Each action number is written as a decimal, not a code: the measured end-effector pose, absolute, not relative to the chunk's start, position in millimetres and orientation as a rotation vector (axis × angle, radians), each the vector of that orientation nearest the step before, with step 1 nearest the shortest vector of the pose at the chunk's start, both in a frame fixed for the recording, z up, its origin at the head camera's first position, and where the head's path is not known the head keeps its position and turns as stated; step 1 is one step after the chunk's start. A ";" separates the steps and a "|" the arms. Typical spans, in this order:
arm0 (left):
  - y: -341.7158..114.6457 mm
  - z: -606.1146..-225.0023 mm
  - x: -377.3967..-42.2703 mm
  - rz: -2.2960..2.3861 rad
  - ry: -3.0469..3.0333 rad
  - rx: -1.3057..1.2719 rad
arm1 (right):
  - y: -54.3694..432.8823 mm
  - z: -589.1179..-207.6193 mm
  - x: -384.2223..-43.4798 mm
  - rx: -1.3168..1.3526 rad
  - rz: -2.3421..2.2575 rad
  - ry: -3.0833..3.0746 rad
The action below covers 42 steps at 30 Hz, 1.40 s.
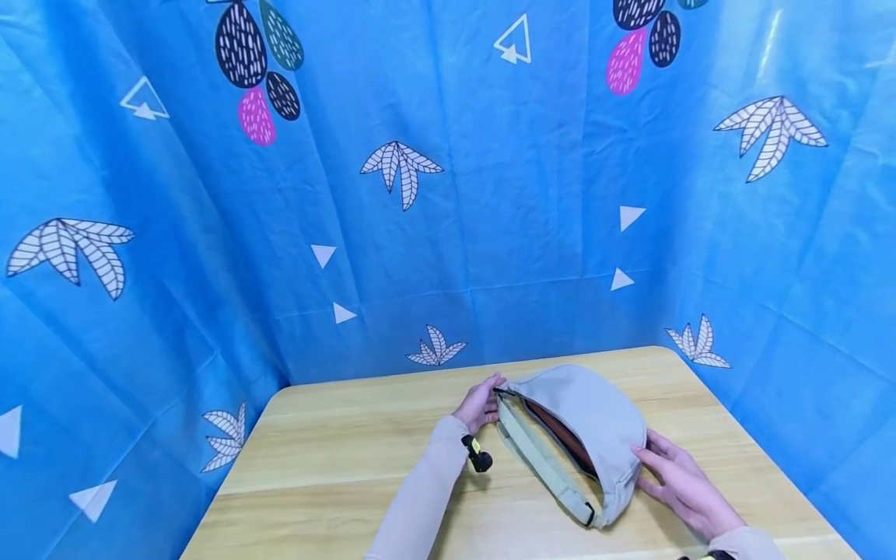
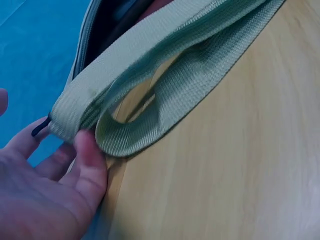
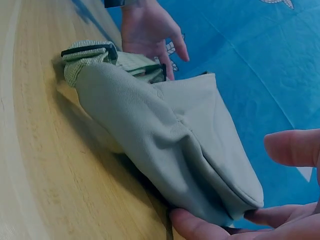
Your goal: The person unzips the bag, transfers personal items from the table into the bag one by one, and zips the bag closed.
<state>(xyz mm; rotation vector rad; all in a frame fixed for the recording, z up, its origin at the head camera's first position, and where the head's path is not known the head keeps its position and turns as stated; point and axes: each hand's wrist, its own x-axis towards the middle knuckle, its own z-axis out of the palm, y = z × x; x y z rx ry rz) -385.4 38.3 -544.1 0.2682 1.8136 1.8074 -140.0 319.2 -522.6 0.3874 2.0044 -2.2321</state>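
A pale grey waist bag (image 1: 588, 424) lies on the table, its zip mouth gaping over a reddish-brown lining (image 1: 560, 432). Its light green webbing strap (image 2: 150, 60) is folded in a loop along the mouth. My left hand (image 1: 479, 404) is at the bag's far left end, fingers touching the strap end beside a small black tab (image 2: 41, 126), thumb held away. On the right, my right hand (image 1: 682, 484) has its fingertips at the bag's lower rounded edge. In the right wrist view the thumb (image 3: 290, 147) stands apart from the fabric.
The light wooden table (image 1: 350, 443) has rounded far corners. Blue patterned curtains (image 1: 518, 233) hang behind it and along both sides. A black strap buckle (image 1: 590, 513) sits at the bag's near end.
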 end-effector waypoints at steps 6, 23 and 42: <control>28.6 -544.5 -384.8 1.760 1.887 0.266 | 319.6 -523.8 -145.2 0.368 -2.200 2.019; -39.0 -543.3 -366.9 1.675 1.853 0.263 | 313.9 -521.0 -177.8 0.289 -2.119 2.056; -132.3 -537.9 -317.9 1.736 2.041 0.185 | 274.7 -523.2 -254.2 -0.033 -1.974 2.048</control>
